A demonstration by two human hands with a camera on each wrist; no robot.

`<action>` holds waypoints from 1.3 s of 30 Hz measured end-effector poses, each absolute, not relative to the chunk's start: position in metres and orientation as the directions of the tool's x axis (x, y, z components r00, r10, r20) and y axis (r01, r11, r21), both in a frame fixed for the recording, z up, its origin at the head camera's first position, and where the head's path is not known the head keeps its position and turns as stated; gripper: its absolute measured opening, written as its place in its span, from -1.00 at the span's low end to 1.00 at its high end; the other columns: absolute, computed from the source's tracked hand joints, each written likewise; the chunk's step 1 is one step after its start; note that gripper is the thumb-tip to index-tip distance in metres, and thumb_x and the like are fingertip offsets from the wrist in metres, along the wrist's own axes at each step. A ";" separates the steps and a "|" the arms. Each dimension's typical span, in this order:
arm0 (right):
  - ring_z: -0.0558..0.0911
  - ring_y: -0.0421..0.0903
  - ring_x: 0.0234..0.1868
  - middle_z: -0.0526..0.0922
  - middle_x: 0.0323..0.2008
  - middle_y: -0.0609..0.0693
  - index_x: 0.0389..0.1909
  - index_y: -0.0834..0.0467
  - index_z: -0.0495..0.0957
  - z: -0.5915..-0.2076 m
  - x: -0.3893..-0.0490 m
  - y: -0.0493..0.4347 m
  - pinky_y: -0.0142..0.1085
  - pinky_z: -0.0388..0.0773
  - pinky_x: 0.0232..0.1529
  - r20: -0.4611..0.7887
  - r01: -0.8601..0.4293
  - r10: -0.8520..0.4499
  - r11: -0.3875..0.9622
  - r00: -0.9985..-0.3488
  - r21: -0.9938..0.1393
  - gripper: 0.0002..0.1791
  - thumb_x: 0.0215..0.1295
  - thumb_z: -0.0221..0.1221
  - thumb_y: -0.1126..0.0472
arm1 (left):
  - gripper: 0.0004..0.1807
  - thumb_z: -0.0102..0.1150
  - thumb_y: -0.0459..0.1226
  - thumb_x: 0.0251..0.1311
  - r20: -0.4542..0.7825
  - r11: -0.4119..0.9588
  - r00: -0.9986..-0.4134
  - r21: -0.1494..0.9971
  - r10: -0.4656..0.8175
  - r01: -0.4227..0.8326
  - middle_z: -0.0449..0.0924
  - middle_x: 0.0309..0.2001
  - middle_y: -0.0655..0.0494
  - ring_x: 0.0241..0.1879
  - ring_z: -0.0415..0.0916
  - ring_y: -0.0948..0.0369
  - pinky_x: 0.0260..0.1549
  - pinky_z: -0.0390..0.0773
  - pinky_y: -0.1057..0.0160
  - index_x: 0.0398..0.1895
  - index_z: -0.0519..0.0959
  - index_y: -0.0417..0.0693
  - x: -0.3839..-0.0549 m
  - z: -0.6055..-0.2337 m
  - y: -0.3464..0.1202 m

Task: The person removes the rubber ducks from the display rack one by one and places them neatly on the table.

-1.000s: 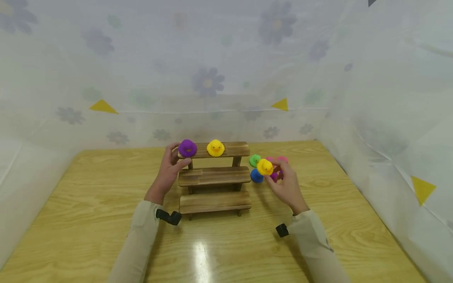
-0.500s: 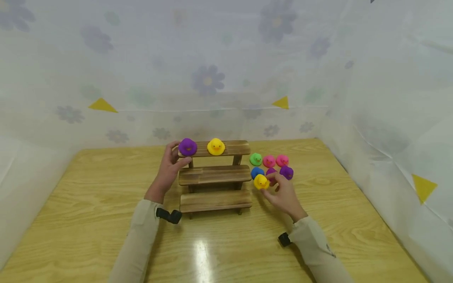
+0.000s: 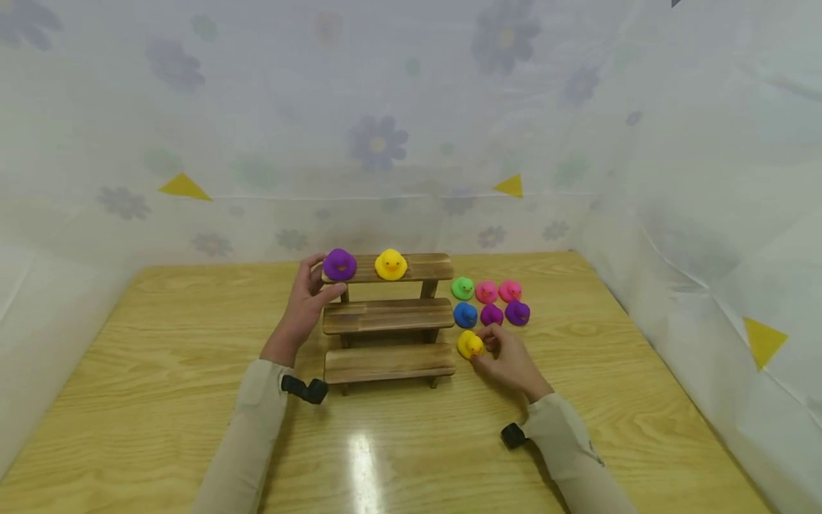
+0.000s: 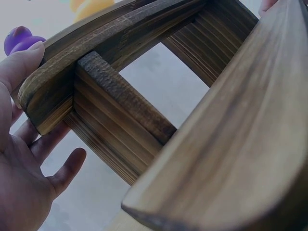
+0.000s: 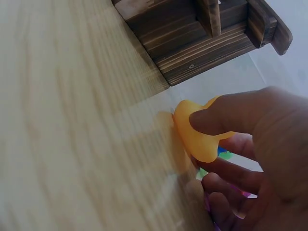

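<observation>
A three-step wooden stand (image 3: 388, 364) stands on the table. At the left end of its top step, my left hand (image 3: 302, 314) grips the plank, thumb in front and fingers behind. Right beside that thumb sits a purple rubber duck (image 3: 340, 265), with a yellow rubber duck (image 3: 391, 265) further along the same step. My right hand (image 3: 510, 360) pinches another yellow rubber duck (image 3: 469, 344) between thumb and fingers, right of the stand. In the right wrist view this yellow duck (image 5: 197, 132) is down at the tabletop, the thumb across its side.
Behind the right hand are two rows of ducks: green (image 3: 462, 288) and two pink (image 3: 486, 291) at the back; blue (image 3: 465, 315), magenta (image 3: 491, 315) and purple (image 3: 517, 312) in front. Flower-patterned white sheeting (image 3: 379, 200) surrounds the wooden table (image 3: 193, 357).
My right hand has brought the yellow duck down and toward me, from over the other ducks to the tabletop in front of the blue one. The left hand has stayed on the stand.
</observation>
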State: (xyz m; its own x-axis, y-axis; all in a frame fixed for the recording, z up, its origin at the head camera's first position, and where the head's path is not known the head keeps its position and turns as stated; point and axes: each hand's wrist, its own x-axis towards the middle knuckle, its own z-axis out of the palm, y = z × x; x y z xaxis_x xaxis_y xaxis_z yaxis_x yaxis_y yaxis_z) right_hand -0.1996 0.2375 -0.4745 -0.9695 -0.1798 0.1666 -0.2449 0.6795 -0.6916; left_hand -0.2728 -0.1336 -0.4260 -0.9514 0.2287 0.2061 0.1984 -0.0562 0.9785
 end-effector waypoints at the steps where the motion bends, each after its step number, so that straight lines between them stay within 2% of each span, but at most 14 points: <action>1: 0.57 -0.07 -0.22 0.63 -0.17 0.10 -0.15 0.23 0.52 -0.476 -0.200 0.238 -0.20 0.55 -0.13 0.150 -0.229 -0.175 0.678 -0.973 -0.698 -0.66 0.03 0.34 0.37 | -0.41 0.07 -0.34 0.35 0.206 -0.058 -0.952 0.978 0.227 0.198 0.34 0.32 -0.04 0.12 0.38 0.34 -0.04 0.42 0.34 0.35 0.07 0.03 -0.273 -0.426 -0.134; 9: 0.52 -0.07 -0.23 0.60 -0.17 0.11 -0.14 0.24 0.50 -0.478 -0.201 0.239 -0.24 0.49 -0.14 0.136 -0.222 -0.180 0.662 -0.974 -0.715 -0.68 0.07 0.34 0.37 | -0.40 0.07 -0.35 0.34 0.210 -0.072 -0.951 0.977 0.226 0.198 0.37 0.28 0.09 0.12 0.39 0.35 -0.06 0.44 0.36 0.35 0.07 0.04 -0.272 -0.426 -0.133; 14: 0.52 -0.08 -0.23 0.60 -0.17 0.10 -0.14 0.23 0.49 -0.477 -0.202 0.239 -0.25 0.48 -0.14 0.142 -0.231 -0.186 0.673 -0.972 -0.702 -0.67 0.07 0.34 0.37 | -0.40 0.07 -0.36 0.34 0.207 -0.074 -0.951 0.978 0.228 0.195 0.34 0.32 -0.02 0.13 0.38 0.34 -0.05 0.43 0.35 0.35 0.06 0.03 -0.273 -0.424 -0.133; 19: 0.54 -0.05 -0.21 0.60 -0.16 0.12 -0.12 0.25 0.48 -0.475 -0.202 0.239 -0.16 0.51 -0.11 0.133 -0.238 -0.203 0.691 -0.970 -0.683 -0.64 0.05 0.35 0.37 | -0.40 0.07 -0.33 0.35 0.198 -0.064 -0.954 0.980 0.225 0.188 0.30 0.35 -0.11 0.12 0.38 0.35 -0.04 0.43 0.35 0.36 0.05 0.02 -0.272 -0.424 -0.133; 24: 0.55 0.01 -0.18 0.59 -0.13 0.15 -0.08 0.23 0.48 -0.468 -0.199 0.241 -0.12 0.53 -0.13 0.110 -0.208 -0.182 0.725 -0.977 -0.656 -0.55 -0.05 0.35 0.44 | -0.42 0.08 -0.32 0.35 0.200 -0.068 -0.954 0.980 0.224 0.190 0.38 0.28 -0.01 0.05 0.42 0.33 -0.05 0.45 0.33 0.34 0.08 0.03 -0.271 -0.425 -0.132; 30: 0.50 0.11 -0.19 0.56 -0.09 0.22 -0.08 0.32 0.45 -0.456 -0.197 0.242 -0.22 0.49 -0.31 0.213 -0.266 -0.166 0.712 -0.963 -0.649 -0.46 -0.23 0.16 0.64 | -0.45 0.08 -0.31 0.35 0.216 -0.077 -0.948 0.976 0.232 0.203 0.43 0.21 0.18 0.05 0.42 0.33 -0.06 0.46 0.31 0.32 0.10 0.07 -0.272 -0.426 -0.131; 33: 0.50 0.12 -0.18 0.55 -0.10 0.23 -0.07 0.34 0.44 -0.451 -0.198 0.240 -0.30 0.46 -0.37 0.271 -0.309 -0.169 0.703 -0.948 -0.641 -0.45 -0.23 0.07 0.67 | -0.44 0.09 -0.31 0.35 0.214 -0.082 -0.949 0.976 0.230 0.200 0.42 0.22 0.16 0.05 0.42 0.31 -0.05 0.47 0.28 0.31 0.11 0.09 -0.272 -0.427 -0.131; 39: 0.50 0.07 -0.28 0.56 -0.21 0.16 -0.09 0.31 0.46 -0.440 -0.201 0.230 -0.37 0.43 -0.44 0.406 -0.412 -0.179 0.674 -0.896 -0.613 -0.52 -0.15 0.07 0.63 | -0.42 0.10 -0.28 0.35 0.207 -0.074 -0.951 0.978 0.231 0.195 0.39 0.27 0.06 0.08 0.41 0.30 -0.03 0.45 0.27 0.33 0.09 0.10 -0.272 -0.427 -0.134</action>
